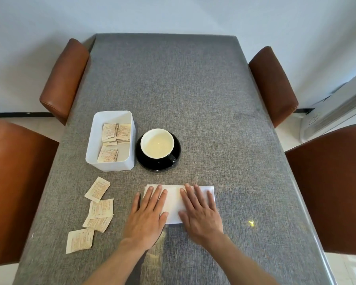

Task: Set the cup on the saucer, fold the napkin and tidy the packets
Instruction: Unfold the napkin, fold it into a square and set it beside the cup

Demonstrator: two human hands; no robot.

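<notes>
A white folded napkin [174,202] lies flat near the table's front edge. My left hand [148,217] and my right hand [199,212] both press on it with straight, spread fingers. Behind it a black cup [157,146] with a cream inside stands on a black saucer [144,161]. To the cup's left is a white plastic box [111,163] holding several beige packets [115,133]. Several more loose packets [100,208] lie on the table left of my left hand.
The grey cloth-covered table [193,99] stretches away from me. Brown leather chairs stand at both sides: two on the left [64,77] and two on the right [273,83]. A white appliance [337,112] stands by the wall at the far right.
</notes>
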